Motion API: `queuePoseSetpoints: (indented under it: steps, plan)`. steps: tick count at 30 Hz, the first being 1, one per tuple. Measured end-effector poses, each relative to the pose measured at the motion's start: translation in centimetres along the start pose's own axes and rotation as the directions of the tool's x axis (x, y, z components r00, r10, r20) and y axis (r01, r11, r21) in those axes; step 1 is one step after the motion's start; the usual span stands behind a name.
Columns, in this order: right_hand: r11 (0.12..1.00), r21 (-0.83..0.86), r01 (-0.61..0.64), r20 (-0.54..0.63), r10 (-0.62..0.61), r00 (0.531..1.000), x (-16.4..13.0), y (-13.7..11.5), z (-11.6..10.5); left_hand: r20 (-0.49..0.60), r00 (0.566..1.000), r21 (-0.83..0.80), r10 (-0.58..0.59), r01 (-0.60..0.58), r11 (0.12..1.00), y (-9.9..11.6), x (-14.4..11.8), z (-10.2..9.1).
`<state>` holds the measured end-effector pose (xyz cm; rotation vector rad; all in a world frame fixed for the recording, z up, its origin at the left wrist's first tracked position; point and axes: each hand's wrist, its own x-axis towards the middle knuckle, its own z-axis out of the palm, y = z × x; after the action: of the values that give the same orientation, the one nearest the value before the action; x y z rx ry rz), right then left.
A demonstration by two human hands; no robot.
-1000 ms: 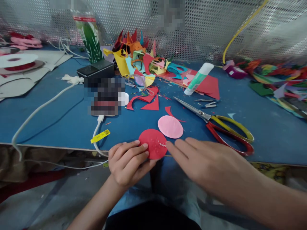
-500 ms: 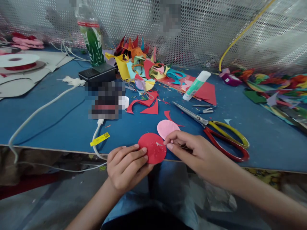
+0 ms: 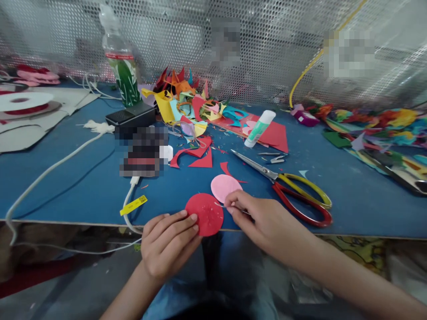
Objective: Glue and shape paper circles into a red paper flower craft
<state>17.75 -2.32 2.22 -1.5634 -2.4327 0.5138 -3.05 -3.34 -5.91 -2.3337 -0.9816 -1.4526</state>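
Note:
My left hand (image 3: 171, 240) grips a red paper circle (image 3: 207, 221) at the table's front edge, fingers on top, thumb side beneath. Whitish smears and bits mark the circle's face. Between the pinched thumb and fingers of my right hand (image 3: 256, 213) is a thin pale stick (image 3: 218, 205), its tip at the red circle's upper right edge. Most of the stick is hidden by my fingers, so its exact kind is unclear. A pink paper circle (image 3: 224, 186) lies flat on the table just behind, partly covered by my right fingers.
Scissors (image 3: 271, 174) with yellow and red handles lie open-bladed at right. A glue stick (image 3: 260, 129) rests by red paper (image 3: 278, 135). Paper scraps (image 3: 180, 104) pile up behind. A bottle (image 3: 123, 75), a black box (image 3: 131, 118) and a white cable (image 3: 60, 164) are at left.
The view has shifted a little. The pale stick's tip now shows at the red circle's edge. The whitish marks on the circle look more spread out. Both hands keep their grip.

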Motion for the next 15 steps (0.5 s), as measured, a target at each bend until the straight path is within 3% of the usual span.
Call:
queuePoseSetpoints:
  steps: [4, 7, 11, 15]
  plan:
    - [0.998, -0.003, 0.065, -0.153, -0.065, 0.986, 0.2, 1.7, -1.8, 0.125, 0.992, -0.022, -0.018, 0.021, 1.0, -0.2, -0.3, -0.8]
    - [0.997, -0.072, -0.032, -0.305, 0.009, 0.952, 1.1, 4.3, -3.3, 0.191, 0.981, -0.047, -0.031, 0.041, 0.998, -0.3, 0.0, -1.6]
    - [0.998, 0.024, -0.056, -0.291, 0.061, 0.955, 3.5, 7.7, -4.5, 0.144, 0.986, -0.099, -0.079, 0.094, 0.991, -0.1, 1.9, -2.4]
    - [0.997, 0.066, 0.027, -0.269, -0.008, 0.963, 6.3, 9.1, -4.6, 0.09, 0.975, -0.089, -0.202, 0.21, 0.974, -0.2, 5.3, -2.5]
